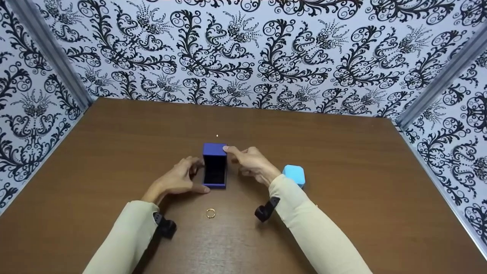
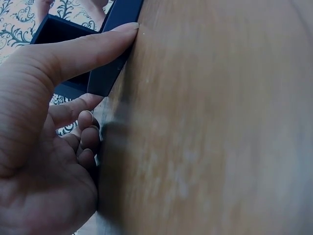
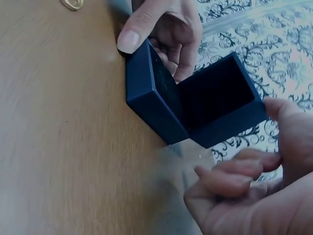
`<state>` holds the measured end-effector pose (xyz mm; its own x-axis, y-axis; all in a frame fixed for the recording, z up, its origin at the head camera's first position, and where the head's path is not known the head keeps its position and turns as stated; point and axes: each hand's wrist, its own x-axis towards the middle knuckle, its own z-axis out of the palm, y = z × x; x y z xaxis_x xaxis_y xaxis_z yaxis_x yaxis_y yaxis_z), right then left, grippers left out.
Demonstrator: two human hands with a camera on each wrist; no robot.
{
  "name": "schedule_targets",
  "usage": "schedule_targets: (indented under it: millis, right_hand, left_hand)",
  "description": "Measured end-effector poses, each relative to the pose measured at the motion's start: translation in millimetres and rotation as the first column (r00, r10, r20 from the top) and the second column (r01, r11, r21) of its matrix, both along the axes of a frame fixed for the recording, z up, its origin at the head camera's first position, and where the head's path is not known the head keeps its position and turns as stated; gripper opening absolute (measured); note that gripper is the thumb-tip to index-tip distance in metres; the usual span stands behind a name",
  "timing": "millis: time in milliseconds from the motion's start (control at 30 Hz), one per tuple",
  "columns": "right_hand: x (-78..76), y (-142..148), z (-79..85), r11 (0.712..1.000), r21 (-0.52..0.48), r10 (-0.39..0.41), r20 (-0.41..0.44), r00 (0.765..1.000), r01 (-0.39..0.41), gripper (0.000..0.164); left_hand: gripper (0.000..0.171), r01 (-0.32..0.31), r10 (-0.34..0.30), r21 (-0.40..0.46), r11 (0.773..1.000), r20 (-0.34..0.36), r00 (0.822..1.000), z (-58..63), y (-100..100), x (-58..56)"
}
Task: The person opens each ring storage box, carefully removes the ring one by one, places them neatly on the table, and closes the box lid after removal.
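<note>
A dark blue ring box (image 1: 215, 186) stands on the table with its lid (image 1: 215, 149) raised, showing a black inside. At its left, my left hand (image 1: 177, 179) holds the base, the thumb at the front edge and a finger at the side. In the right wrist view, that left thumb (image 3: 129, 41) lies against the base. My right hand (image 1: 253, 161) touches the lid's upper right edge with its thumb; the other fingers (image 3: 230, 176) are loosely curled beside the box. A gold ring (image 1: 210, 213) lies on the table in front of the box.
A small light blue box (image 1: 294, 175) with rounded corners sits beside the right wrist. Behind the ring box is a tiny white speck (image 1: 217, 136). Patterned wall panels (image 1: 236, 57) border the brown table (image 1: 342, 152) at the back and sides.
</note>
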<state>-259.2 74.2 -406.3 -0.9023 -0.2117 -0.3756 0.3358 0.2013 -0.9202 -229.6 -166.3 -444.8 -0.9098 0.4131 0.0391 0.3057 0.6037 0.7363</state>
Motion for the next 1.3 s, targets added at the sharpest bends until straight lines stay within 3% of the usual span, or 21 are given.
schedule_targets:
  millis: [133,267,467,600,700,900,967,1167,1300]
  right_hand:
    - [-4.7,1,-5.8,0.979,-0.199,0.056,0.104,0.993,-0.035,0.045]
    - [-7.0,1,-11.8,0.964,-0.264,0.068,0.126,0.990,-0.033,0.039]
    - [-4.9,0,-15.4,0.974,-0.227,0.041,0.052,0.998,-0.028,0.030]
    - [-1.8,0,-16.9,0.986,-0.161,0.039,-0.048,0.998,-0.046,0.028]
    - [0.6,2,-19.5,0.992,-0.101,0.060,-0.144,0.988,-0.075,0.018]
    - [4.6,9,-23.3,0.986,0.032,0.167,-0.319,0.933,-0.166,0.051]
    - [4.7,10,-24.3,0.978,0.067,0.209,-0.358,0.910,-0.198,0.055]
    - [8.8,12,-22.1,0.932,0.255,0.348,-0.442,0.827,-0.257,0.069]
    - [13.1,10,-19.1,0.898,0.369,0.400,-0.452,0.797,-0.242,0.078]
  left_hand:
    - [0.067,0.006,-0.006,-0.015,1.000,-0.012,1.000,0.7,1,0.3]
    - [0.069,0.006,-0.007,-0.026,1.000,-0.020,1.000,1.5,1,0.6]
    - [0.069,0.012,-0.013,-0.017,1.000,-0.021,1.000,3.1,3,1.3]
    - [0.071,-0.001,0.001,-0.024,1.000,-0.004,1.000,3.7,3,0.9]
    - [0.074,-0.013,0.014,-0.029,0.999,0.012,1.000,4.2,3,0.3]
    - [0.079,-0.006,0.006,-0.033,0.999,0.001,1.000,3.8,2,0.1]
    - [0.082,-0.003,0.003,-0.034,0.999,0.001,1.000,4.2,2,0.4]
    - [0.092,-0.014,0.015,-0.025,1.000,0.039,0.999,6.0,0,2.0]
    - [0.093,-0.025,0.026,-0.018,1.000,0.061,0.998,5.9,-2,3.3]
